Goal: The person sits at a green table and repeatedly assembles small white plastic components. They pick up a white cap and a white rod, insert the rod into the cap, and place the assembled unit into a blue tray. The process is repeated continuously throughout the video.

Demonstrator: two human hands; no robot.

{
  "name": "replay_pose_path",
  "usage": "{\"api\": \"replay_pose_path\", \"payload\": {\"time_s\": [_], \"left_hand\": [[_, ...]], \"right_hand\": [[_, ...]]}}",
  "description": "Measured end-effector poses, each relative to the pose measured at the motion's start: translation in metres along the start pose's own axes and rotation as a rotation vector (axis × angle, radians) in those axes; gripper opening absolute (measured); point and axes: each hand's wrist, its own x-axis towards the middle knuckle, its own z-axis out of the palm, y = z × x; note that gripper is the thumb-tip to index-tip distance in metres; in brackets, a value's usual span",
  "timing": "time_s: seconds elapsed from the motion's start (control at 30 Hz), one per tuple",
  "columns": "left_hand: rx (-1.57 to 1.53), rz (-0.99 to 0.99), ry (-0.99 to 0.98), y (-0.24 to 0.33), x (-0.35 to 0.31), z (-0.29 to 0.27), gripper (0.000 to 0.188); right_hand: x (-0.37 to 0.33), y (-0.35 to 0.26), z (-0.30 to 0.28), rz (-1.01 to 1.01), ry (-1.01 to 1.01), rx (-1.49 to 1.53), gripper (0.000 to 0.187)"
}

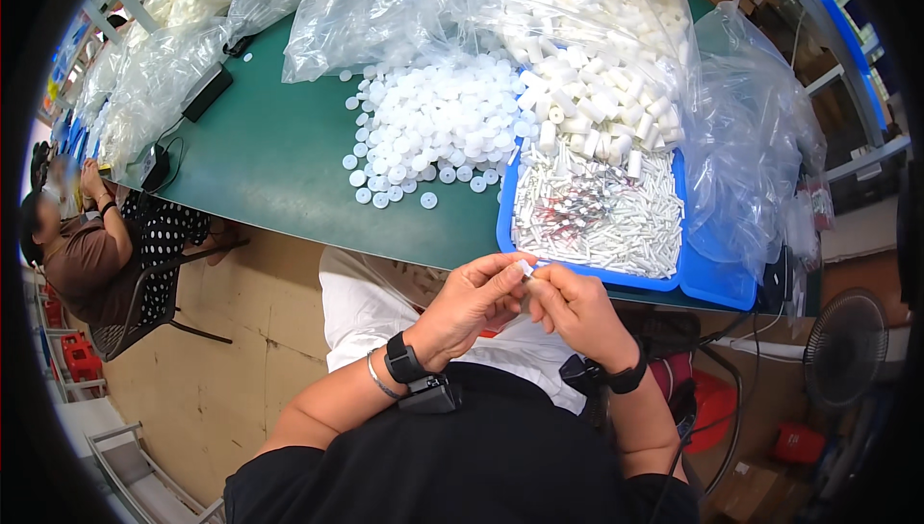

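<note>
Close to the table's front edge, my two hands meet fingertip to fingertip. My left hand (460,310) pinches a small white plastic piece (525,268) between thumb and forefinger. The fingers of my right hand (580,312) are closed right beside that piece; what they grip is hidden. Just beyond the hands stands a blue tray (503,226), filled with slim white tubes (626,226) and, among them, a cluster of thin red and dark bits (577,204). Left of the tray lies a heap of round white discs (433,120), some with a hole in the middle.
White cylinders (587,105) spill from a clear plastic bag (404,4) behind the tray. Another blue tray (720,279) and a clear bag (746,139) are at the right. A black box (206,93) sits on the green table (260,168). A seated person (91,245) is at far left.
</note>
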Motion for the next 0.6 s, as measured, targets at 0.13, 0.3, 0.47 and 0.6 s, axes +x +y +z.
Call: {"api": "replay_pose_path", "payload": {"time_s": [0.13, 0.3, 0.47, 0.6], "left_hand": [[-0.062, 0.023, 0.006, 0.002, 0.003, -0.006, 0.037], [-0.037, 0.033, 0.022, 0.006, 0.0, -0.006, 0.043], [-0.028, 0.057, 0.064, 0.01, 0.0, -0.004, 0.044], [-0.06, 0.092, 0.088, 0.016, -0.002, 0.0, 0.04]], "right_hand": [[-0.001, 0.0, -0.038, -0.009, 0.189, -0.182, 0.018], [0.012, 0.036, -0.068, -0.193, 0.458, -1.084, 0.006], [0.017, 0.039, -0.067, -0.286, 0.473, -1.108, 0.007], [0.007, 0.018, -0.052, -0.29, 0.472, -0.647, 0.006]]}}
